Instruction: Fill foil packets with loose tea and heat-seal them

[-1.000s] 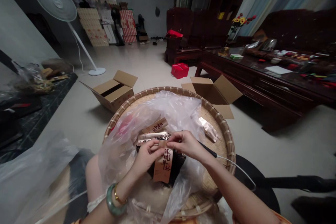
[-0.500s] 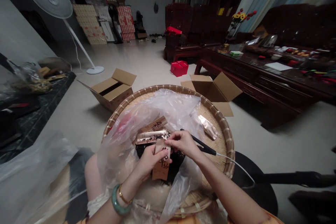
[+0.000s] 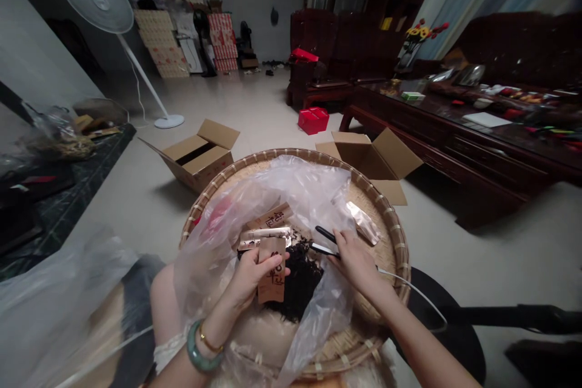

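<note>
packet (image 3: pixel 271 288) in left hand (image 3: pixel 253 271), tongs (image 3: pixel 327 234) in right hand (image 3: pixel 356 258).
we find left thumb and fingers pinched across the packet, over the dark leaves (image 3: pixel 301 286); right fingers curl around the spread tongs. we judge the packet light, thin, slick and easily creased, best pinched at its sides.

The single camera looks forward and down from the person's head, close above the hands (image 3: pixel 248 274) and woven tray (image 3: pixel 396 229).
</note>
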Motion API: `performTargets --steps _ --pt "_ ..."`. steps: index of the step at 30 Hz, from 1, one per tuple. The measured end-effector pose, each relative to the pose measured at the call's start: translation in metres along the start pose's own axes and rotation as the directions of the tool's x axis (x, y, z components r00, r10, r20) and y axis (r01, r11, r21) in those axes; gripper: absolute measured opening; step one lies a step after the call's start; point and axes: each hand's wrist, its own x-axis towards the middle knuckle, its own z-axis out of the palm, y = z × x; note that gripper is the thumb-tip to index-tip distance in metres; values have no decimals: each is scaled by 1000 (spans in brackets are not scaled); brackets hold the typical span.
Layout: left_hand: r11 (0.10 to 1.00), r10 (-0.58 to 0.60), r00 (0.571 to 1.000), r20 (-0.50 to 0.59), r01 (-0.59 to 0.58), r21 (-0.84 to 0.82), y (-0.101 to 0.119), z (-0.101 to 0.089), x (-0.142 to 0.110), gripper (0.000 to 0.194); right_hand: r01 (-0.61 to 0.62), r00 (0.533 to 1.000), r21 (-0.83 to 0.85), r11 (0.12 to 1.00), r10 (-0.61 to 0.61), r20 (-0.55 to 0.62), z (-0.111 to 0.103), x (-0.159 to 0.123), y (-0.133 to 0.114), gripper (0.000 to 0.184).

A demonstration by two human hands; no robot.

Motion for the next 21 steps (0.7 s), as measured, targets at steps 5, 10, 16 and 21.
performTargets --steps 5,10,16,21 --pt "1000 16 1000 -3 -16 8 1 0 0 61 76 995 -55 996 -80 -67 5 -2 4 64" --pt "1000 12 1000 -9 -12 -12 0 0 1 60 79 990 -144 986 -95 -105 17 -8 6 68" --pt "1000 -12 1000 -8 12 -5 0 1 2 64 138 989 267 954 -120 -83 -10 -6 14 63" --pt "999 12 1000 21 -13 42 -3 4 3 59 250 923 719 648 -384 25 -73 4 -1 55"
